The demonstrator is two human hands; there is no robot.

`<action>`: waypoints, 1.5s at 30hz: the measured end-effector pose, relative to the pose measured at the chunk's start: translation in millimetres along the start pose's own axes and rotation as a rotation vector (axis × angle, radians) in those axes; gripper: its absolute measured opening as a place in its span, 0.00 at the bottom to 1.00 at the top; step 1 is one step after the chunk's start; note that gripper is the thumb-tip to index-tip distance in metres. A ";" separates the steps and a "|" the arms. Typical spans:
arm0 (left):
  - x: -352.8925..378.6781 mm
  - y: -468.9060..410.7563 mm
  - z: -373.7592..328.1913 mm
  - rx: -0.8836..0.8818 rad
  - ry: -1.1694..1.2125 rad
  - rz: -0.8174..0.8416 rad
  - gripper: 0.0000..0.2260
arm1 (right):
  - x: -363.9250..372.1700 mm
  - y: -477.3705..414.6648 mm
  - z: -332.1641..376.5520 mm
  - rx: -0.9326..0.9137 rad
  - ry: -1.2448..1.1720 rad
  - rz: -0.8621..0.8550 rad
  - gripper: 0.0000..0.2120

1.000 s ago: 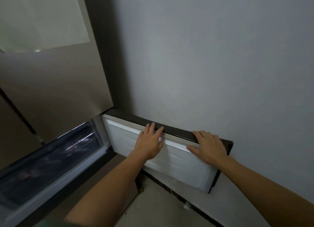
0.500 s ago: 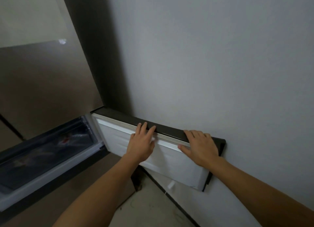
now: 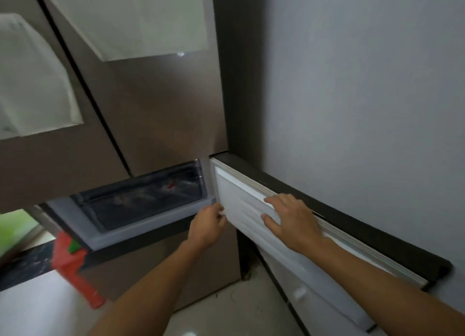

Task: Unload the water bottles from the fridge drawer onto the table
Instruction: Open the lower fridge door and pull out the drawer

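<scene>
The fridge drawer [image 3: 141, 231] sits in the open lower compartment, with a grey rim and dark translucent walls. Blurred shapes with a spot of red [image 3: 171, 186] show inside; no bottle is clearly made out. The lower fridge door [image 3: 241, 192] is swung open to the right, along the wall. My left hand [image 3: 207, 226] is at the drawer's right front corner, fingers curled beside the door's hinge edge; whether they grip anything is hidden. My right hand [image 3: 292, 222] lies flat on the door's white inner panel.
A grey wall [image 3: 364, 96] runs close behind the open door. White sheets [image 3: 141, 18] hang on the brown upper fridge doors. A red and green bag [image 3: 73, 262] sits at the lower left by a dark ledge [image 3: 22, 265]. Pale floor tiles [image 3: 216, 310] lie below.
My left hand left the door's top edge and moved left to the drawer's corner. My right hand slid from the top edge onto the inner panel. The view swung left.
</scene>
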State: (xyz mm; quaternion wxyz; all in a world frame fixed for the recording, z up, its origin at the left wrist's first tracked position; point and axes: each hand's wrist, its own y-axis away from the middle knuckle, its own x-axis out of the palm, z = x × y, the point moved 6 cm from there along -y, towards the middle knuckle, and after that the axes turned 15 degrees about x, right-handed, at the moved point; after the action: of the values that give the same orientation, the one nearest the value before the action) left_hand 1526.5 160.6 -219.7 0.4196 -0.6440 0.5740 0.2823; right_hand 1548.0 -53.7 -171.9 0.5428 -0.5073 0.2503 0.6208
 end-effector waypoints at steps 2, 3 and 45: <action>-19.1 13.2 50.8 -0.167 0.103 -0.046 0.07 | 31.4 -18.3 33.6 -0.003 -0.067 0.094 0.22; -27.3 20.1 76.7 -0.245 0.158 -0.063 0.05 | 48.2 -27.3 50.1 0.005 -0.100 0.140 0.21; -81.7 47.3 386.5 -0.974 1.659 -0.988 0.31 | 321.7 -193.8 166.8 1.184 -1.624 0.563 0.13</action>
State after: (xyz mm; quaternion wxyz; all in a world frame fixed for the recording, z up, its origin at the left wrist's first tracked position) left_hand 1511.1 536.4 -349.7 -0.3335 -0.8922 0.1818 -0.2443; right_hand 1701.6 280.5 -355.4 0.5452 0.4866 0.1835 0.6575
